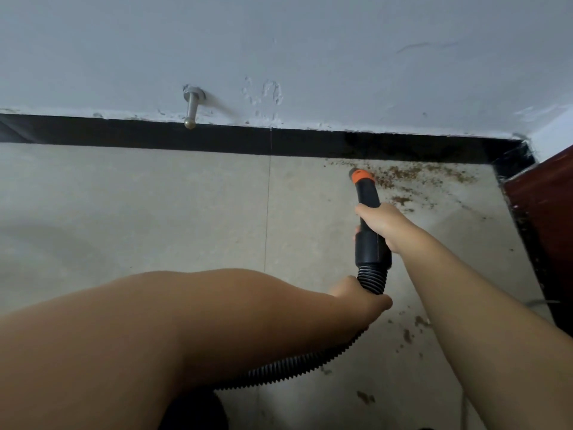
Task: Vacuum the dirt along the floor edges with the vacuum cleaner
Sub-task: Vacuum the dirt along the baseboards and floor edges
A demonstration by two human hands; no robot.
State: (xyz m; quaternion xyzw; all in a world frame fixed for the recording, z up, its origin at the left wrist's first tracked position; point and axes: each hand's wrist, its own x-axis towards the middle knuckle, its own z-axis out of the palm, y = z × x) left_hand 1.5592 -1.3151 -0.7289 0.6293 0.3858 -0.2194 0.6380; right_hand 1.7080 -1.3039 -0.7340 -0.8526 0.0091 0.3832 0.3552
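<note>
Your right hand [379,223] has its fingers curled round the rigid black wand [370,218]. Your left hand [361,297] grips the ribbed hose [310,366] just below the wand's cuff. Beyond your fingers, the orange-collared nozzle [359,175] sits near the black baseboard [217,139], at the left edge of the brown dirt [403,175] along it. The wand looks stiff and light, so steer from there. The hose is floppy; support it close to the cuff. No container shows, though a dark shape lies near your left elbow, well away from the baseboard.
</note>
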